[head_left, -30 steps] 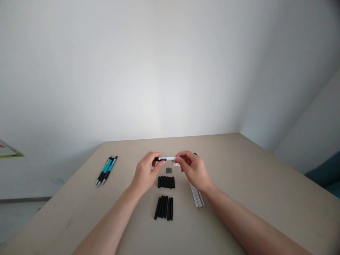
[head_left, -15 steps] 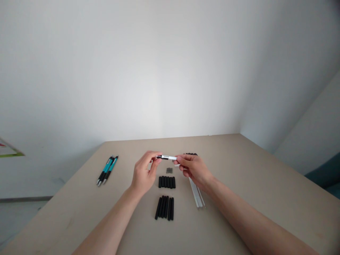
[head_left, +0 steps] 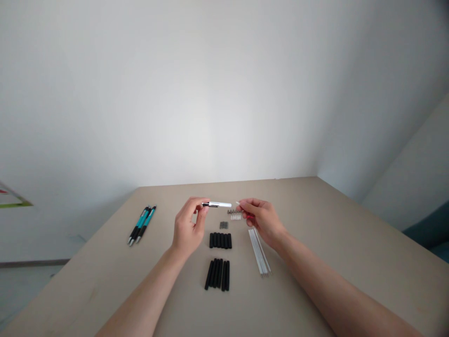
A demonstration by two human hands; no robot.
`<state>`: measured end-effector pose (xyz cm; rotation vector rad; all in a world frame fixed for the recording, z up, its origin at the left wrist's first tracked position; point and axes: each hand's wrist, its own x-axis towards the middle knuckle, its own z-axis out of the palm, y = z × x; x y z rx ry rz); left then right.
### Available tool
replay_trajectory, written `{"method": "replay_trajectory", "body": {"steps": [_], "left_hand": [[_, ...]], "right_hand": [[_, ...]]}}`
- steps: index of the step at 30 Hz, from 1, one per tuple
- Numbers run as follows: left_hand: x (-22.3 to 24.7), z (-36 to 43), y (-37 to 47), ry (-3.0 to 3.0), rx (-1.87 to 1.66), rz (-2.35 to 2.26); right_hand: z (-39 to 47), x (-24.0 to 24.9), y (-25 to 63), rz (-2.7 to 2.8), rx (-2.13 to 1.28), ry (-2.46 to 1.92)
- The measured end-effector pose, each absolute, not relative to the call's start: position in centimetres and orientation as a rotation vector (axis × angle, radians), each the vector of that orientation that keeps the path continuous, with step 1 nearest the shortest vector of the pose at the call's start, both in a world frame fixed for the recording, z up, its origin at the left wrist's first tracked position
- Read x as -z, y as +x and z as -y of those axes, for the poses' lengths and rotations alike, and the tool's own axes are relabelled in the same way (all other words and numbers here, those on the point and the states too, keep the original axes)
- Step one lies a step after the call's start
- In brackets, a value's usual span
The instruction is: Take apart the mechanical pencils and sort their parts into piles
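Above the middle of the table, my left hand (head_left: pixel 191 224) pinches a white pen barrel (head_left: pixel 220 204) by its black clip end; the white end points right. My right hand (head_left: pixel 259 217) is closed around a small white-tipped piece (head_left: pixel 238 203), mostly hidden by the fingers, with something red under them. A short gap separates the piece from the barrel. Under and beside the hands lie small metal parts (head_left: pixel 231 212), small white pieces (head_left: pixel 235 217) and springs (head_left: pixel 223 225).
Nearer on the table (head_left: pixel 294 299) are short black tubes (head_left: pixel 220 240), longer black tubes (head_left: pixel 217 274) and thin white refills (head_left: pixel 259 252). Teal and black pens (head_left: pixel 141 225) lie at the left. A white wall (head_left: pixel 217 93) stands behind.
My right hand has moved slightly right, off the white barrel, which now shows its free end. My left hand has shifted a little left with the barrel.
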<state>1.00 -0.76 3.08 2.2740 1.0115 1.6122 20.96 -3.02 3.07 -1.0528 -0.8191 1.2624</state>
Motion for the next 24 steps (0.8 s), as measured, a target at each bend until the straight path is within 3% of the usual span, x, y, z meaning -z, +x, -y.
{"method": "replay_trajectory", "body": {"steps": [24], "left_hand": [[-2.94, 0.68, 0.96, 2.279, -1.630, -0.975]], "right_hand": [[2.93, -3.07, 21.25, 0.919, -1.128, -1.148]]}}
